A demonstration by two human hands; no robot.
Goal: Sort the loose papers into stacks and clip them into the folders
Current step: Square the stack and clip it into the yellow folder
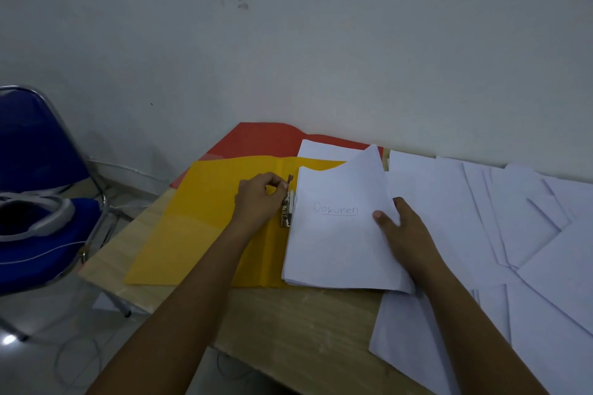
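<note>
Lying open on the counter point(288, 314), the yellow folder point(199, 228) holds a paper stack point(337, 250), gripped by the right hand point(404, 228); its metal clip point(287, 208) is pinched by the left hand point(260, 199).

Both bare forearms reach forward from the lower frame edge, the left angled up and to the right. Left hand point(258, 199): fingers curled, thumb and fingertips pinched together at the far side, knuckles up. Right hand point(405, 228): palm down, thumb point(383, 218) extended leftward, fingers mostly hidden from view.
</note>
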